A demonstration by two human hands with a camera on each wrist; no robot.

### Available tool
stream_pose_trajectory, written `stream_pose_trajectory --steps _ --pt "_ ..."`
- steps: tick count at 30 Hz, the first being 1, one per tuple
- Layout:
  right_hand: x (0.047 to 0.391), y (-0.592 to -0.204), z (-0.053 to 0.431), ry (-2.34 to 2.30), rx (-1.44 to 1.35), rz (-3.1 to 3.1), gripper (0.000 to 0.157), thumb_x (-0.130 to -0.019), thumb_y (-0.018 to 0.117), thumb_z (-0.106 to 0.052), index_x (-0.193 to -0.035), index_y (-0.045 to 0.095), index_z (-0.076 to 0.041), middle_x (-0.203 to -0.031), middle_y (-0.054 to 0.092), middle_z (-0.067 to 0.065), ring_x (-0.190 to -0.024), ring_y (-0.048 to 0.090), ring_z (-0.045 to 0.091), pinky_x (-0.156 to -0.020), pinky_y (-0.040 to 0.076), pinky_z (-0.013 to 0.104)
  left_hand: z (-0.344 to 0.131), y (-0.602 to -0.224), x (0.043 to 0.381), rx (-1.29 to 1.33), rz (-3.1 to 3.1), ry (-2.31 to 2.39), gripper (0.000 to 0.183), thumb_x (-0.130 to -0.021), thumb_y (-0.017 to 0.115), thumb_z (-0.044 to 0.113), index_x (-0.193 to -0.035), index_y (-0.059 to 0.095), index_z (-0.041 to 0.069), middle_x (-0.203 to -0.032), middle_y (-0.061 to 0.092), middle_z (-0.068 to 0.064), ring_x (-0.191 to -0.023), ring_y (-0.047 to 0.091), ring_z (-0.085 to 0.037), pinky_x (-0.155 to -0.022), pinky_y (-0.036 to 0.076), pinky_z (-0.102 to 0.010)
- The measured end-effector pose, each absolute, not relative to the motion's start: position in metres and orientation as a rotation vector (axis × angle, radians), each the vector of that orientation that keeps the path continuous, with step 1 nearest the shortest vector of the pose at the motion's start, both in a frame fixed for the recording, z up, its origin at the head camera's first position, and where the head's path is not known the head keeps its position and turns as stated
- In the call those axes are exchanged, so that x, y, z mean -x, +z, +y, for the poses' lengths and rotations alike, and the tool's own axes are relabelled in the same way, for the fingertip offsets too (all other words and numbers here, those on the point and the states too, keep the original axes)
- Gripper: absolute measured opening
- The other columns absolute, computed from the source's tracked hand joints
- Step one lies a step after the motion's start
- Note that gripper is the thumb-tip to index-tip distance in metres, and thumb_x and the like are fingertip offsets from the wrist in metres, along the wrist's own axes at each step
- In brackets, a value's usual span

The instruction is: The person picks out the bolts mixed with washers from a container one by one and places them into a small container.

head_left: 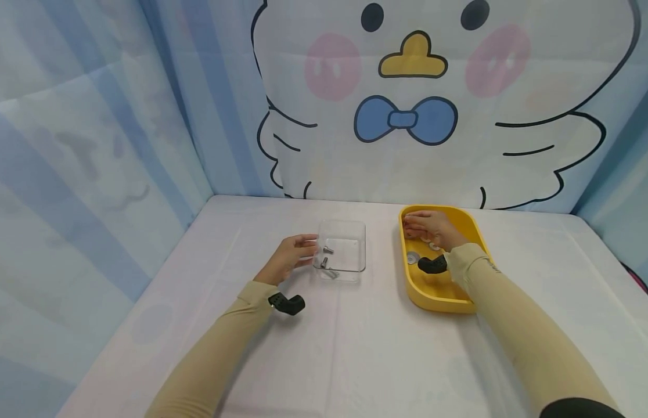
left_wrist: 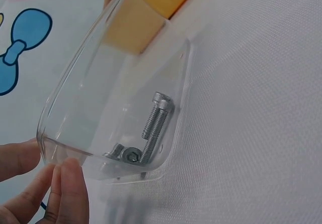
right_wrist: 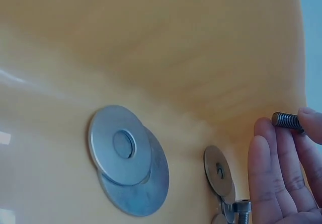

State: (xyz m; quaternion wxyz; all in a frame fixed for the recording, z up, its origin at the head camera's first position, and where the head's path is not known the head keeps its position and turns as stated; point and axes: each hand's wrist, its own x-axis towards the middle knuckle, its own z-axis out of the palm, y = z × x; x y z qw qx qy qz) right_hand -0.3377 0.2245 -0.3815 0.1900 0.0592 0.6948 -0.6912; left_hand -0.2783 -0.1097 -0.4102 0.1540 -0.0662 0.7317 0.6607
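My left hand (head_left: 291, 255) is at the left side of a clear plastic box (head_left: 357, 247), its thumb and fingertips (left_wrist: 73, 183) gripping the corner by the rim. Several silver socket-head bolts (left_wrist: 156, 123) lie together at the bottom of the box. My right hand (head_left: 431, 226) reaches into a yellow tray (head_left: 434, 290) near its far left corner. In the right wrist view, the thumb and fingers pinch a dark threaded bolt (right_wrist: 286, 120); its other end is hidden by the thumb. Two large flat washers (right_wrist: 119, 146) overlap on the tray floor.
Farther along the tray are smaller washers (right_wrist: 218, 171) and another bolt (right_wrist: 242, 209). The box and tray stand apart on a white tablecloth (head_left: 329, 360). A printed curtain (head_left: 407, 168) closes off the back, and another curtain (head_left: 68, 174) hangs at left.
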Motion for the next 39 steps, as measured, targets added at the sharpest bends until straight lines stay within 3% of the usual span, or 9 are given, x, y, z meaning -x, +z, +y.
stream_pose_trajectory --steps 3,18,22,28,34,39 --pt "0.337 -0.383 0.226 -1.964 -0.132 1.953 0.010 -0.094 0.055 -0.010 -0.091 0.063 -0.014 -0.078 0.071 -0.008 -0.078 0.070 0.008 -0.094 0.051 0.030 -0.110 -0.410 0.278 0.189 2.097 1.893 0.044 -0.093 0.056 0.006 -0.136 0.049 0.008 -0.134 0.050 -0.015 -0.121 0.052 -0.027 -0.103 0.047 -0.038" --pt "0.335 -0.378 0.228 -2.044 -0.059 1.890 0.014 -0.094 0.054 -0.008 -0.088 0.064 -0.016 -0.080 0.071 -0.007 -0.078 0.069 0.007 -0.091 0.054 0.027 -0.109 -0.408 0.276 0.175 2.101 1.893 0.043 -0.093 0.057 0.006 -0.135 0.049 0.009 -0.131 0.051 -0.014 -0.120 0.052 -0.027 -0.103 0.047 -0.038" --pt "0.333 -0.374 0.227 -1.991 -0.005 1.976 0.010 -0.095 0.053 -0.010 -0.102 0.060 -0.010 -0.081 0.070 -0.010 -0.079 0.068 0.005 -0.092 0.053 0.027 -0.110 -0.410 0.277 0.167 2.112 1.892 0.043 -0.093 0.058 0.008 -0.135 0.049 0.009 -0.131 0.051 -0.014 -0.118 0.053 -0.026 -0.103 0.047 -0.038" --pt "0.329 -0.366 0.226 -1.853 0.049 2.134 0.049 -0.095 0.054 -0.016 -0.136 0.039 0.007 -0.083 0.068 -0.015 -0.082 0.067 0.001 -0.097 0.050 0.029 -0.110 -0.410 0.277 0.175 2.108 1.892 0.043 -0.093 0.058 0.007 -0.135 0.050 0.009 -0.131 0.051 -0.014 -0.119 0.053 -0.026 -0.103 0.047 -0.038" --pt "0.323 -0.355 0.224 -1.858 0.130 2.137 0.054 -0.094 0.057 -0.016 -0.136 0.037 0.011 -0.088 0.068 -0.014 -0.086 0.067 0.001 -0.094 0.052 0.025 -0.111 -0.411 0.277 0.175 2.110 1.894 0.043 -0.093 0.057 0.007 -0.135 0.049 0.009 -0.132 0.051 -0.015 -0.118 0.053 -0.026 -0.103 0.047 -0.038" --pt "0.318 -0.348 0.221 -1.887 0.207 2.123 0.044 -0.092 0.060 -0.014 -0.128 0.049 0.009 -0.089 0.071 -0.012 -0.087 0.068 0.002 -0.093 0.053 0.026 -0.111 -0.411 0.277 0.168 2.109 1.891 0.043 -0.093 0.057 0.007 -0.135 0.049 0.009 -0.133 0.051 -0.014 -0.120 0.052 -0.026 -0.103 0.047 -0.038"
